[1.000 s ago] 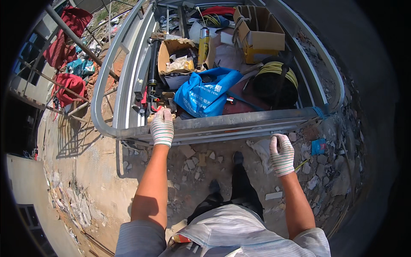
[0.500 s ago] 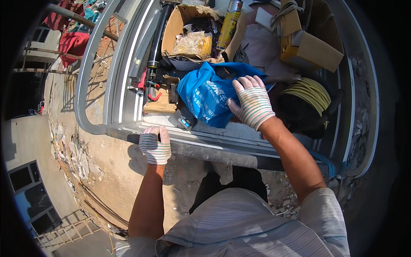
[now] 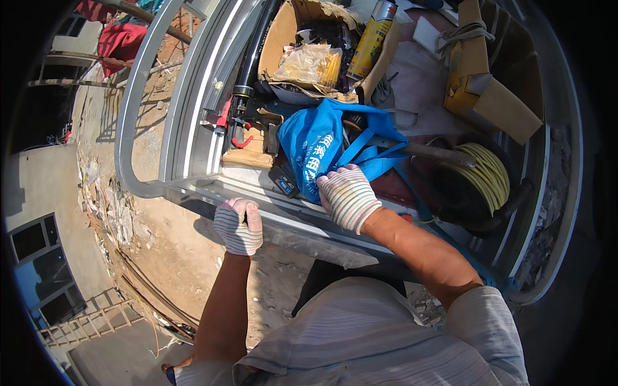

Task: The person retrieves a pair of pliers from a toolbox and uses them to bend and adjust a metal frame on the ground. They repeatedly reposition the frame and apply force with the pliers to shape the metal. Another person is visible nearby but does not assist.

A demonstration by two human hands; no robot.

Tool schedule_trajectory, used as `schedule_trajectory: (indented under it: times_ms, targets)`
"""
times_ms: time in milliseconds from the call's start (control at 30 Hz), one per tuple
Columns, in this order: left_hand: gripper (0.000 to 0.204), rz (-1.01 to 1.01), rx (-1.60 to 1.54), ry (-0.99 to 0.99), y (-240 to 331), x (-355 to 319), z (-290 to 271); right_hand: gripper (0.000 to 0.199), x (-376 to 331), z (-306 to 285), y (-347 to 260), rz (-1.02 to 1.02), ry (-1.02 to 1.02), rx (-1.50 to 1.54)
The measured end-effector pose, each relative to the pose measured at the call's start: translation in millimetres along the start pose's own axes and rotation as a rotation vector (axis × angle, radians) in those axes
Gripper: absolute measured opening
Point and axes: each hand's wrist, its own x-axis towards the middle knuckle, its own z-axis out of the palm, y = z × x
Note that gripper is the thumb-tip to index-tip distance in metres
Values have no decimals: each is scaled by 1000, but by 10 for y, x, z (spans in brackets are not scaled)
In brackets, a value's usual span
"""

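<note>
My left hand [image 3: 238,225], in a striped work glove, grips the near metal rail [image 3: 193,193] of a tray-like platform. My right hand [image 3: 347,196], gloved the same way, rests on the near lower edge of a blue fabric bag [image 3: 312,145] with its fingers curled into the cloth. The bag lies among tools just beyond the rail. A small dark device [image 3: 283,180] sits by the bag's left corner, close to my right fingers.
Behind the bag are an open cardboard box [image 3: 309,58] of yellowish packets, a spray can [image 3: 374,38], a black caulking gun [image 3: 248,83] and a red-handled tool [image 3: 237,132]. To the right lie a yellow coil [image 3: 486,170] and a folded carton [image 3: 496,106]. Rubble-strewn ground [image 3: 161,251] lies below.
My right hand left the rail, reached over the blue bag, then dropped to the bag's near edge. My left hand stays on the rail. The view has leaned closer over the platform.
</note>
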Motion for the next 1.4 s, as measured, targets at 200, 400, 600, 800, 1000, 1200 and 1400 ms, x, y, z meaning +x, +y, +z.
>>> schedule_trajectory:
  times_ms: [200, 400, 600, 800, 1000, 1200, 1400]
  targets:
    - [21, -65, -43, -65, -13, -53, 4, 18, -70, 352, -311, -100, 0, 131]
    - [18, -98, 7, -62, 8, -35, 29, 21, -73, 399, -137, -1, -60, 193]
    - [19, -80, 48, -57, -53, -80, 59, 31, -171, 337, 79, 172, 132, 403]
    - [23, -53, 73, -31, -71, -85, 28, 36, -34, 270, 435, 563, 545, 380]
    - [28, -136, -155, -33, -34, -96, 58, 50, 96, 410, 573, 446, 117, 194]
    - [28, -73, -68, -74, 13, -38, -7, 41, 436, 593, -47, 164, 365, 424]
    - [14, 29, -69, -21, -53, -25, -19, 39, 443, 629, -247, 230, 237, 389]
